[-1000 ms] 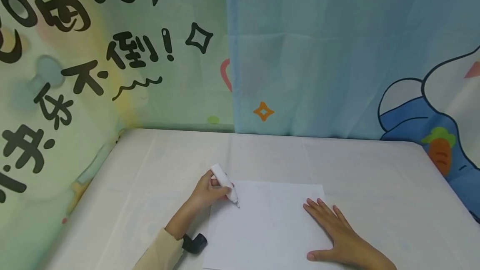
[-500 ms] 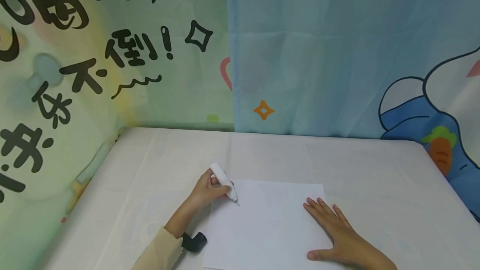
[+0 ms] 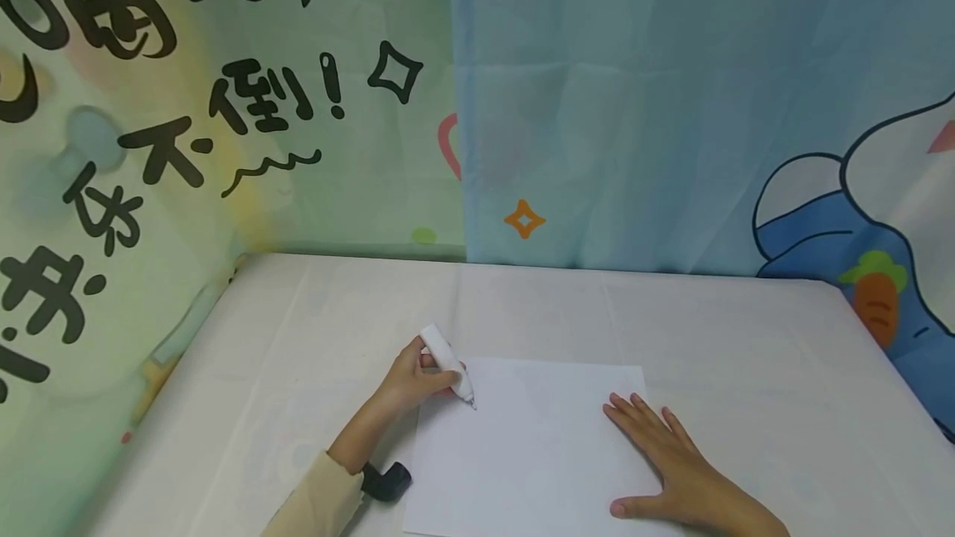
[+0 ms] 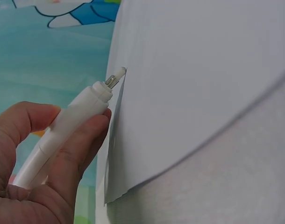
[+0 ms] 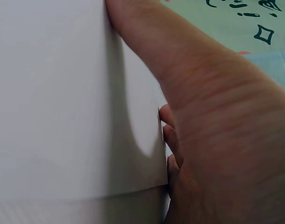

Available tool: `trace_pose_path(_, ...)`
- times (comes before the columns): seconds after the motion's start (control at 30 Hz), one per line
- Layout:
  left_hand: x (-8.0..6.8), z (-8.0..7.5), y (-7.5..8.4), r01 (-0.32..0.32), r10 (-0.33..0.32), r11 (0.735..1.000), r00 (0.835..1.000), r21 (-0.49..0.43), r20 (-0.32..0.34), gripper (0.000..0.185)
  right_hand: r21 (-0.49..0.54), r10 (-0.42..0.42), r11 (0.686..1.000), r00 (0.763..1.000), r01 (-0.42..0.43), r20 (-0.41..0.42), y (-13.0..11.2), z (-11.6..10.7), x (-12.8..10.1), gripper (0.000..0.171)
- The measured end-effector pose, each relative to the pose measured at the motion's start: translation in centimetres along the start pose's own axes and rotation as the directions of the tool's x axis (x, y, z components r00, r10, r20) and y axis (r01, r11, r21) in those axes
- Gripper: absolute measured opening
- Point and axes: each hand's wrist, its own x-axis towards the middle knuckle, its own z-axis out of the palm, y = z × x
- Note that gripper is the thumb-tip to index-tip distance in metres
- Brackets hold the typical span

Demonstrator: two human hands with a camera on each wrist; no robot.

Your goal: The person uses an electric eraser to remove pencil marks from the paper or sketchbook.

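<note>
From the head camera I see a white sheet of paper (image 3: pixel 533 446) lying flat on a table (image 3: pixel 746 338) covered in pale cloth, near the front edge and roughly centred. My left hand (image 3: pixel 410 379) curls its fingers and thumb around a white pen (image 3: pixel 448 361), gripping it low on the barrel. The pen leans, its tip resting at the paper's far left corner; the left wrist camera shows the tip (image 4: pixel 118 74) touching the sheet's edge. My right hand (image 3: pixel 671 462) lies flat on the paper's right side, fingers straight and slightly spread, palm down, pressing the sheet to the table. A small black object (image 3: pixel 386 483) sits on the cloth beside my left sleeve (image 3: pixel 317 504), just off the paper's left edge. Printed cartoon curtains (image 3: pixel 634 106) hang behind the table.
</note>
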Motion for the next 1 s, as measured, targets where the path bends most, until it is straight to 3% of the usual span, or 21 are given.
trace_pose_path(1.0, -0.04, 0.31, 0.51, 0.0, 0.002, 0.999, 0.999, 0.043, -0.042, 0.046, 0.034, 0.044, 0.998, 0.999, -0.044, 0.025, -0.38, -0.22, -0.02, 0.105)
